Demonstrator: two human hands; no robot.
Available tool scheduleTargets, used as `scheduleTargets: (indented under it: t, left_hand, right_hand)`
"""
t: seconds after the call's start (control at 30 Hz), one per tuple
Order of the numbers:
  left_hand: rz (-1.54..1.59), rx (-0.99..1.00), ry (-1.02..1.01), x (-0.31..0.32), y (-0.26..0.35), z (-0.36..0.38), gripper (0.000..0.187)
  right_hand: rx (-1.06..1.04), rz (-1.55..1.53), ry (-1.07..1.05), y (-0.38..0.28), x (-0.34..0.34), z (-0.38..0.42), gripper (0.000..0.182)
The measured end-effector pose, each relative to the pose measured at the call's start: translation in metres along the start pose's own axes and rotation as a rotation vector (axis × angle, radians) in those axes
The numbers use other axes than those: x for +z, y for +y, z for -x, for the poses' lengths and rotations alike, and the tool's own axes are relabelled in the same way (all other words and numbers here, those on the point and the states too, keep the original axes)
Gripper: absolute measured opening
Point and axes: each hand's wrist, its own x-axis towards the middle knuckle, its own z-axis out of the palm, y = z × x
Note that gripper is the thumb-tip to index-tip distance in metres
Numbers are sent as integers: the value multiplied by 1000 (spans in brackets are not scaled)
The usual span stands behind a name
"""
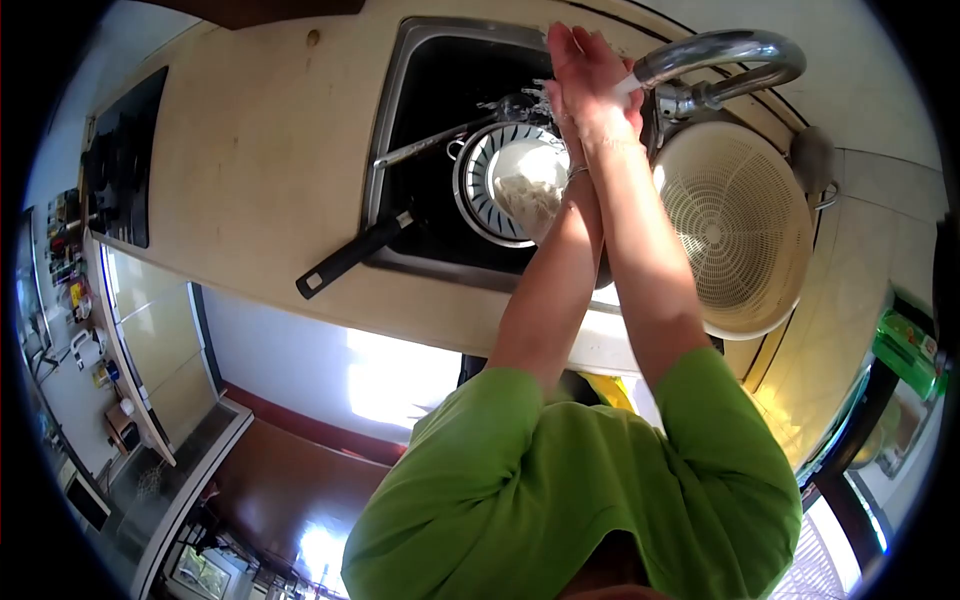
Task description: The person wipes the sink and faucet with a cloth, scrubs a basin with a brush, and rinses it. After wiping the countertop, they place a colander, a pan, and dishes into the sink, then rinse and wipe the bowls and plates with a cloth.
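Note:
Both hands are pressed together under the water stream from the chrome faucet [730, 50], above the sink [410, 230]. My right hand [597, 88] lies on top, wet, with its fingers stretched out. Beneath it, my left hand [563, 112] is mostly covered, and its fingers are hard to make out. A thin bracelet [578, 171] is around the left wrist. Water splashes off the hands onto the dishes below. Nothing held shows in either hand. Just under the forearms, a striped bowl [485, 195] sits in the sink with a white, partly hidden dish inside it.
A pan with a black handle [355, 255] sticks out over the sink's front left edge. A metal utensil handle [420, 148] lies across the sink. To the right stands a cream plastic colander [735, 235]. A black cooktop [125, 160] is set in the counter [245, 140] at left.

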Motion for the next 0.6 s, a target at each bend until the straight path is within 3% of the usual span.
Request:
scheduleTargets:
  t: [0.03, 0.1, 0.13, 0.2, 0.23, 0.27, 0.3, 0.4, 0.43, 0.47, 0.5, 0.53, 0.57, 0.6]
  left_hand:
    - [-38, -34, 66, 1, 4, 5, 41]
    - [-109, -98, 160, 2, 22, 15, 38]
    - [-112, -94, 159, 5, 31, 17, 38]
    - [-1764, 189, 451, 10, 59, 28, 15]
    - [-2419, 309, 385, 10, 72, 31, 17]
    - [-2635, 394, 265, 6, 83, 30, 21]
    - [-2817, 262, 111, 1, 92, 25, 27]
    - [-3120, -108, -316, -14, 103, 13, 33]
    - [-3134, -409, -544, -21, 109, 5, 24]
    - [-3153, -411, -600, -20, 109, 4, 22]
    - [-3172, -416, -659, -19, 108, 3, 20]
    - [-3170, -413, -671, -18, 108, 0, 20]
    - [-3164, -497, -704, -16, 108, -5, 20]
    - [-3152, -588, -736, -14, 107, -6, 20]
  right_hand:
    - [7, -2, -5, -7, 5, -6, 33]
    - [478, 14, 167, -34, 21, -25, 24]
    - [394, 241, 48, -33, 16, -26, 24]
    - [374, 380, 11, -41, 10, -21, 24]
    - [356, 521, -28, -46, 6, -16, 24]
    - [436, 590, -101, -50, 1, -13, 33]
    - [439, 590, -92, -48, -4, -9, 33]
    - [563, 1013, -514, -44, -20, 4, 47]
    - [423, 1216, -662, -40, -29, 17, 46]
    - [521, 1420, -870, -51, -27, 27, 46]
    - [563, 1470, -893, -51, -33, 40, 60]
    - [422, 1522, -1060, -32, -53, 58, 63]
    - [767, 1471, -939, -57, -33, 63, 79]
    - [674, 1362, -904, -45, -44, 73, 69]
